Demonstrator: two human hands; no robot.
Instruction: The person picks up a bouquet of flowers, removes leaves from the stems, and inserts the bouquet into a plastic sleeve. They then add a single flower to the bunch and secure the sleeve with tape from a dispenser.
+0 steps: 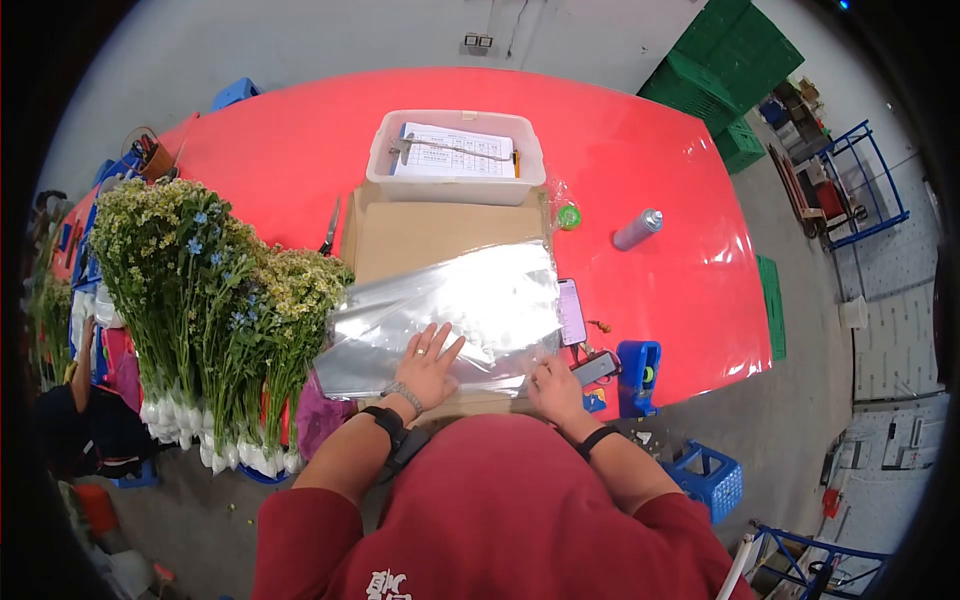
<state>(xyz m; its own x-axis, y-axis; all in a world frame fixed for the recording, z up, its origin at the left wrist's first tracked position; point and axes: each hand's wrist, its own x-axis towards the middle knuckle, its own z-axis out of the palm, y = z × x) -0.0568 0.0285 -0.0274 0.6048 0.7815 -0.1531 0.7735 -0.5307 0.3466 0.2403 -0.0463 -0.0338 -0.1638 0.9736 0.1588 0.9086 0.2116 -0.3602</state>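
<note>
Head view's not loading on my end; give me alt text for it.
A person's left hand lies spread on clear film on a red table, the right hand curled at its near right edge. Bunched flowers are at left, a phone and can at right, and a tub holding a clipboard beyond.

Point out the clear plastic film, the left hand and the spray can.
Clear plastic film (458,308), head view: middle of its upper surface.
Left hand (425,372), head view: back of the hand.
Spray can (635,232), head view: side of its body.
</note>
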